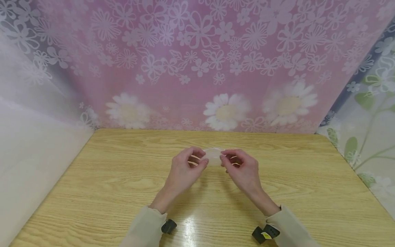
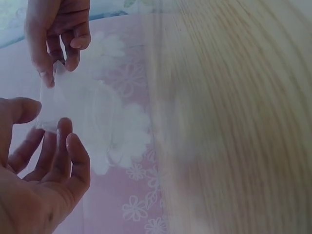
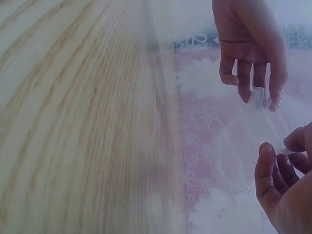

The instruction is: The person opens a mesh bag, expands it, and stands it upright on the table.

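A thin, translucent whitish piece of plastic (image 1: pixel 213 156), perhaps a small bag, is stretched between both hands above the table. My left hand (image 1: pixel 185 168) pinches its left edge between thumb and fingers. On the opposite edge, my right hand (image 1: pixel 243 171) pinches it the same way. In the left wrist view the plastic (image 2: pixel 92 117) hangs as a see-through sheet with faint curved outlines. The right wrist view shows the plastic (image 3: pixel 239 146) with a small loop-like edge; its exact shape is hard to make out.
A wood-grain table (image 1: pixel 108 178) lies under the hands. Behind it hangs a pink flowered curtain (image 1: pixel 179 96), with a pale sheet (image 1: pixel 37 144) at the left and a leafy-patterned one (image 1: pixel 367 130) at the right. Dark straps (image 1: pixel 266 233) sit at the wrists.
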The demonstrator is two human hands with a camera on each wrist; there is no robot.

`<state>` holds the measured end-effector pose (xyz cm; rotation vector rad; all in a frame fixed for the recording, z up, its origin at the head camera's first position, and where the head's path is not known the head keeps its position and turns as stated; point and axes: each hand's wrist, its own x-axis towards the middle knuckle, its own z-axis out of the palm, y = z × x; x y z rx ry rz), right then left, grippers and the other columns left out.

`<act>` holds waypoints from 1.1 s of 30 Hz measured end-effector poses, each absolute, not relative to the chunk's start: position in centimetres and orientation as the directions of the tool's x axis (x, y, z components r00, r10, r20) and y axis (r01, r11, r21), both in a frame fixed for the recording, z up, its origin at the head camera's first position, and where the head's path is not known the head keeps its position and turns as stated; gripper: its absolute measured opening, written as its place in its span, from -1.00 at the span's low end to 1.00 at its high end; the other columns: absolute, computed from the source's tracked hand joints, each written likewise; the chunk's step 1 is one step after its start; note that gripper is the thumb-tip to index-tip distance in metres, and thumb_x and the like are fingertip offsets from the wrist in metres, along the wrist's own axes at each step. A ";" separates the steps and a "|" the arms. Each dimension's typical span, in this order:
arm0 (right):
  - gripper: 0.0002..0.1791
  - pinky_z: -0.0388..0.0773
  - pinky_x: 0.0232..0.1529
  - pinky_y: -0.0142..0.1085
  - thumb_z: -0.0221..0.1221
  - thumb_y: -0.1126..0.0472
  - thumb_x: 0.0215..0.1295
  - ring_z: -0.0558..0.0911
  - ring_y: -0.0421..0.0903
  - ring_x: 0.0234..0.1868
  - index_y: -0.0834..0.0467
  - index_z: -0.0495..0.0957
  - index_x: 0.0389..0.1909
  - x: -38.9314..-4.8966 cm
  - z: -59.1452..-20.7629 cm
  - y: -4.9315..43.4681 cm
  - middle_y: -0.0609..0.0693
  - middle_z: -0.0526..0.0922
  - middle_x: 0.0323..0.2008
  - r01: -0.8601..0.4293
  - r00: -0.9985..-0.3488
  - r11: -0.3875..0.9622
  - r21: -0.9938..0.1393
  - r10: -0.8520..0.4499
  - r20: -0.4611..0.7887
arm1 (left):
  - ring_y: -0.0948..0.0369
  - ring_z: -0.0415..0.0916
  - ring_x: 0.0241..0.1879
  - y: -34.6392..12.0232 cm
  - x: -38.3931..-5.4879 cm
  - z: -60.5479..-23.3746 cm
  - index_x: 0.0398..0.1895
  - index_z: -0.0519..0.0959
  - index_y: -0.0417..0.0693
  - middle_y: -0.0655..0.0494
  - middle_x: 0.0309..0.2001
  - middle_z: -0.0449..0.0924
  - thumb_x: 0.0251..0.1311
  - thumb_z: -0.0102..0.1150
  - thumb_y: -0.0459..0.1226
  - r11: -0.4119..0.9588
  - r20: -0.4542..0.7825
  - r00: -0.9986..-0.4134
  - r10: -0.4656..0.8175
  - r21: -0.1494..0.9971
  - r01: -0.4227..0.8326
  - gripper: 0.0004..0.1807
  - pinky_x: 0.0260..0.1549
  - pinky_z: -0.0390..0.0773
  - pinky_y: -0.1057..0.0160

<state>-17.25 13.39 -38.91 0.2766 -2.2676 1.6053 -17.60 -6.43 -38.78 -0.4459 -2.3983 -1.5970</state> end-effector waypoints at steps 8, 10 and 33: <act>-0.93 0.64 -0.50 -0.40 0.35 0.33 0.31 0.67 -0.21 -0.47 0.20 0.73 -0.22 -17.2 -38.9 13.7 0.08 0.72 -0.38 -0.371 -0.915 0.356 -0.858 0.016 0.402 | 0.29 0.67 -0.38 -6.8 -17.6 -38.8 -0.20 0.70 -0.02 0.17 -0.28 0.71 0.32 0.31 -0.33 0.414 0.428 -0.889 0.161 0.789 0.455 -0.95 -0.35 0.68 0.38; -0.94 0.62 -0.52 -0.41 0.37 0.34 0.29 0.66 -0.20 -0.49 0.16 0.72 -0.25 -17.2 -39.0 13.7 0.07 0.71 -0.41 -0.372 -0.914 0.363 -0.854 0.017 0.406 | 0.31 0.64 -0.42 -6.8 -17.6 -38.9 -0.24 0.68 -0.02 0.16 -0.32 0.69 0.30 0.33 -0.34 0.425 0.454 -0.875 0.169 0.767 0.480 -0.96 -0.37 0.67 0.39; -0.75 0.68 -0.46 -0.33 0.42 0.20 0.27 0.67 -0.18 -0.47 0.14 0.69 -0.06 -17.2 -38.9 13.3 0.08 0.66 -0.41 -0.297 -0.947 0.370 -0.880 0.001 0.320 | 0.34 0.56 -0.43 -6.6 -17.8 -38.9 -0.30 0.66 0.00 0.18 -0.39 0.66 0.27 0.39 -0.29 0.457 0.443 -0.892 0.087 0.778 0.430 -0.94 -0.42 0.61 0.39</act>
